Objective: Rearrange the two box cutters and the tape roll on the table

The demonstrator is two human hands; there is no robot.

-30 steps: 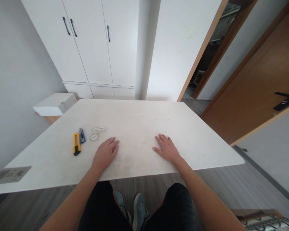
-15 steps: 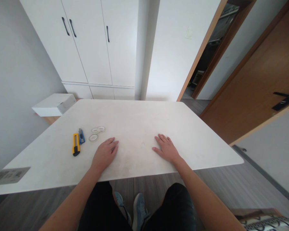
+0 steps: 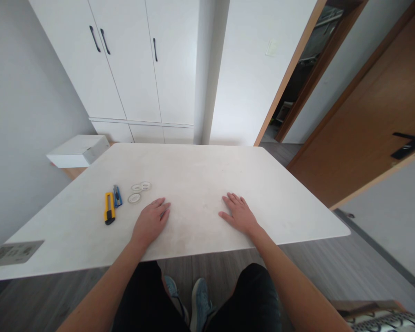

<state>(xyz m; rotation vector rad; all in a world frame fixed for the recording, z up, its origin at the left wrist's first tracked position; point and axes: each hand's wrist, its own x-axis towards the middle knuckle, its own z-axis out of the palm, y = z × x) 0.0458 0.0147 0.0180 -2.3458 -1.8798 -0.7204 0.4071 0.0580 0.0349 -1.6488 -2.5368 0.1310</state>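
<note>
"Looking down from the head camera, what do you see?"

"My left hand and my right hand. Both rest palm down on the big white table with round corners. My right fingers are spread a bit wide. My left fingers are closer together and bent a little. I can't see my palms."

"What is near the left one?"

"Three small, flat, round, whitish rings. They lie just past it, on the left and a bit farther off. Two are side by side at the far end. The third is nearer to me."

"And more to the left?"

"A long yellow cutter knife with a black near end. A smaller blue cutter knife lies just beside it, on its right and a bit farther away. I can't tell if they touch."

"What about the right one?"

"It has the table top under it, near the edge by me."

"And around you?"

"A grey printed label is on the near left corner. A white box is past the far left corner. A tall white cupboard with dark handles stands at the far side. A brown wooden door is on the right."
</note>
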